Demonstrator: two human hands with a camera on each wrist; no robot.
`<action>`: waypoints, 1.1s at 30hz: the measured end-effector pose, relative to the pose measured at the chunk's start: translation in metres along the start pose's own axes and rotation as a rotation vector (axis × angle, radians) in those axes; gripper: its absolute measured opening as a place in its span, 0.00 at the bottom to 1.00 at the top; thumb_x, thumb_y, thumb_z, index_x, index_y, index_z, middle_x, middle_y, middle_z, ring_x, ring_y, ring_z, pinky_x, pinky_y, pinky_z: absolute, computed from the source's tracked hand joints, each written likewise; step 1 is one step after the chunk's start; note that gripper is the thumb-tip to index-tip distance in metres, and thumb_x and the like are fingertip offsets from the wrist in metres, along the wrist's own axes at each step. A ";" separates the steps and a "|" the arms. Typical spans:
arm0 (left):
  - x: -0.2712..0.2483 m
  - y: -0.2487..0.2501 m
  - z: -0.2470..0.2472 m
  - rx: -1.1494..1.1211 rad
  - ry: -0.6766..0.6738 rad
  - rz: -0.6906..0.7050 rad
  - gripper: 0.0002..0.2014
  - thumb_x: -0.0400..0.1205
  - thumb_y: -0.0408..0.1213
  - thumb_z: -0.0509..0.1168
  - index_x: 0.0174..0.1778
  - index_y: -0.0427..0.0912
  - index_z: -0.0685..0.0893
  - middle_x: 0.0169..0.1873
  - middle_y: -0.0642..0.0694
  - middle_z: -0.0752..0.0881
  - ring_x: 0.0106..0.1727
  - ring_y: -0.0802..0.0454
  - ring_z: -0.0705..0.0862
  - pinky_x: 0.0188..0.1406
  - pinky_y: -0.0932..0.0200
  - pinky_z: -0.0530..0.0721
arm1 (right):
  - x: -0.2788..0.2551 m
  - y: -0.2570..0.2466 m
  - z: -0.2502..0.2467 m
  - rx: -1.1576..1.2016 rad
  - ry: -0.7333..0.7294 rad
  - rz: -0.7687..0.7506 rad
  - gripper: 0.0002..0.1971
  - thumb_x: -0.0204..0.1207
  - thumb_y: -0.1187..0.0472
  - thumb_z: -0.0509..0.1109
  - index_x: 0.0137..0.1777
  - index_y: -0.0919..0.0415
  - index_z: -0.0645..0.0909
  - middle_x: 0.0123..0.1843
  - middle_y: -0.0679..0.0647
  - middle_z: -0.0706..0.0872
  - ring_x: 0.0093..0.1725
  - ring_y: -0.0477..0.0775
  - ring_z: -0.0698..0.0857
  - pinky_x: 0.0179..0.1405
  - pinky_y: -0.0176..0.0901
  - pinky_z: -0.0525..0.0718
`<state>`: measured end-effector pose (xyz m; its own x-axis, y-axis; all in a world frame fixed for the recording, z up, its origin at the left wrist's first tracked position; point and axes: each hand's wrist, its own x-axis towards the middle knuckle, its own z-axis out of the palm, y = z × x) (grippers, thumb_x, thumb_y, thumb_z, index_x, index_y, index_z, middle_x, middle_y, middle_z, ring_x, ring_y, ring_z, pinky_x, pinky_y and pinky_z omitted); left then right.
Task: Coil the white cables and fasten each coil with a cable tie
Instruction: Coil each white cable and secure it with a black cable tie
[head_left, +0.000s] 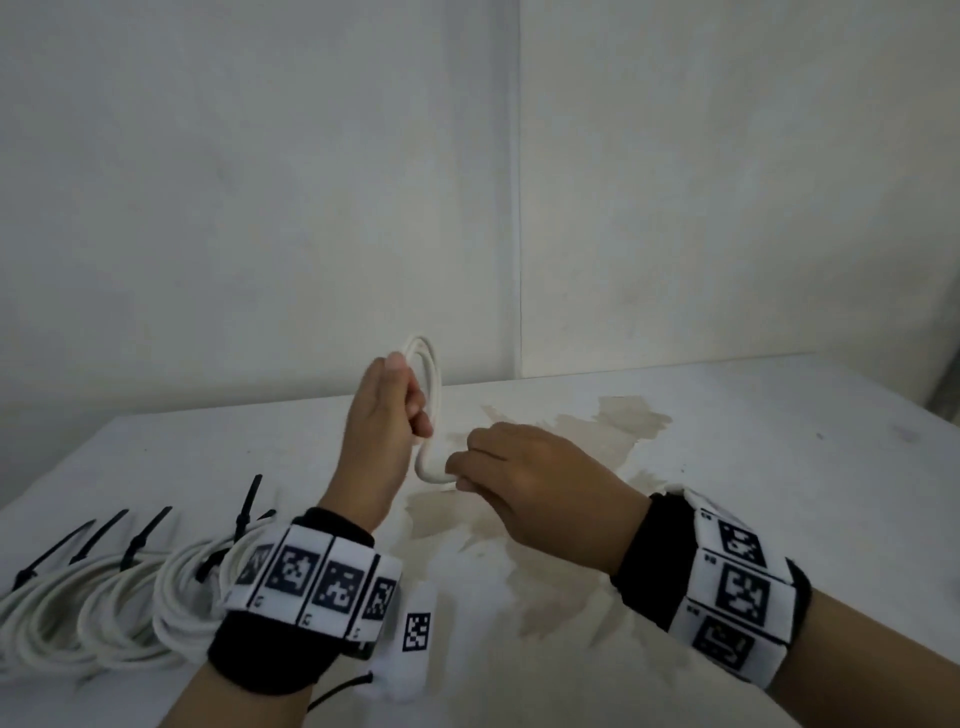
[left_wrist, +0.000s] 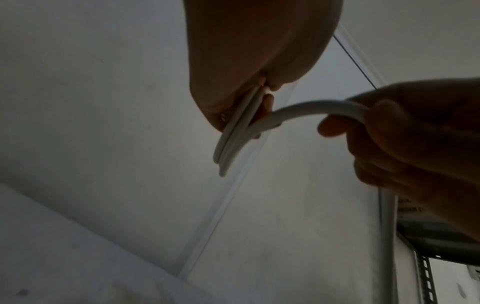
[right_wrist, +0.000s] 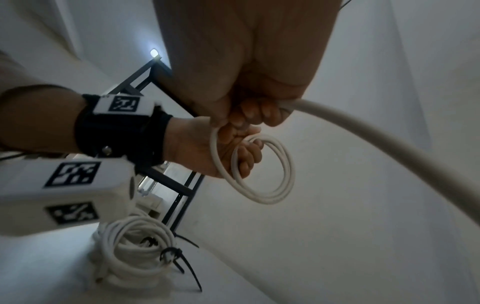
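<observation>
Over stained table (head_left: 727, 426), left hand (head_left: 384, 415) grips white cable (head_left: 434, 384) loops; right hand (head_left: 540, 483) pinches its strand.

Stained white table (head_left: 727, 467); white wall (head_left: 260, 208); black metal rack (right_wrist: 182, 191).

The head view looks forward and down from above onto the table (head_left: 727, 467), taking in both forearms and the far wall. The left wrist view sits close under the left hand (left_wrist: 259, 51), facing up along it toward wall and ceiling. The right wrist view sits close beneath the right hand (right_wrist: 246, 72), facing leftward and up. All three share the white cable (head_left: 428, 395) held between the hands; head and right wrist views share the tied coils (right_wrist: 135, 246).
</observation>
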<state>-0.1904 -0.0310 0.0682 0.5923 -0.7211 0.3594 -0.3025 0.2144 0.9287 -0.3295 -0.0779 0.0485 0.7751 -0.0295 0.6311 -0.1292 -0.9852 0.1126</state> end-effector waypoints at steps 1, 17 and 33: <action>-0.004 0.000 0.002 -0.003 -0.043 -0.014 0.18 0.88 0.43 0.46 0.32 0.44 0.67 0.23 0.52 0.68 0.21 0.61 0.72 0.31 0.62 0.74 | 0.001 -0.001 -0.002 0.032 0.015 0.005 0.13 0.76 0.62 0.57 0.41 0.63 0.83 0.31 0.54 0.80 0.27 0.54 0.76 0.31 0.41 0.66; -0.046 0.024 0.018 -0.058 -0.426 -0.238 0.22 0.87 0.42 0.46 0.27 0.41 0.72 0.14 0.55 0.65 0.15 0.60 0.59 0.19 0.65 0.59 | 0.005 0.027 -0.036 0.412 0.162 0.275 0.11 0.73 0.59 0.68 0.41 0.69 0.82 0.36 0.55 0.84 0.36 0.46 0.77 0.37 0.27 0.73; -0.044 0.029 -0.001 -0.350 -0.358 -0.290 0.22 0.86 0.45 0.48 0.27 0.40 0.71 0.13 0.55 0.61 0.12 0.62 0.57 0.11 0.70 0.59 | -0.011 0.053 -0.033 0.147 0.201 0.356 0.20 0.76 0.51 0.60 0.43 0.67 0.86 0.34 0.53 0.76 0.34 0.43 0.67 0.36 0.32 0.68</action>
<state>-0.2243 0.0077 0.0795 0.3063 -0.9478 0.0889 0.1356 0.1359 0.9814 -0.3654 -0.1240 0.0726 0.5603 -0.3528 0.7494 -0.2659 -0.9335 -0.2406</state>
